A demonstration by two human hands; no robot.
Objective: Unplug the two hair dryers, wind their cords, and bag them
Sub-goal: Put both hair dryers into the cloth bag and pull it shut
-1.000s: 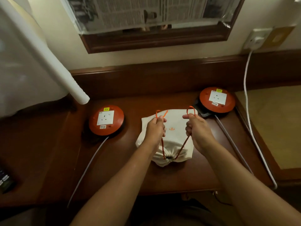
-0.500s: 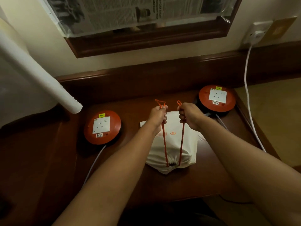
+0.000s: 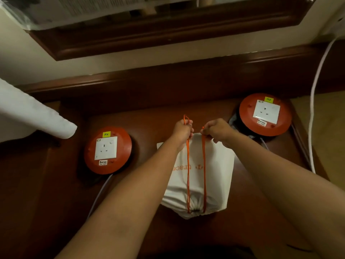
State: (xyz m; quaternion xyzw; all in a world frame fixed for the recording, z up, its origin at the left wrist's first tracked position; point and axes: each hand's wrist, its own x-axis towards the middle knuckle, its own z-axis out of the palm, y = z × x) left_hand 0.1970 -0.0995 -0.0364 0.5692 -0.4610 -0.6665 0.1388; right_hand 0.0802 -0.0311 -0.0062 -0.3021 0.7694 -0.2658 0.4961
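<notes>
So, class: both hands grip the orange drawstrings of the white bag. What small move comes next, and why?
Probably knot the orange drawstrings: the white bag is already cinched shut at its mouth, and the left hand and right hand hold the cords taut.

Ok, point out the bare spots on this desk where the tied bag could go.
Free: the wood between the left reel and the white bag, and the near strip in front of the bag toward the desk edge. Crowded: the right side, where the right reel and white cable sit close.
</notes>
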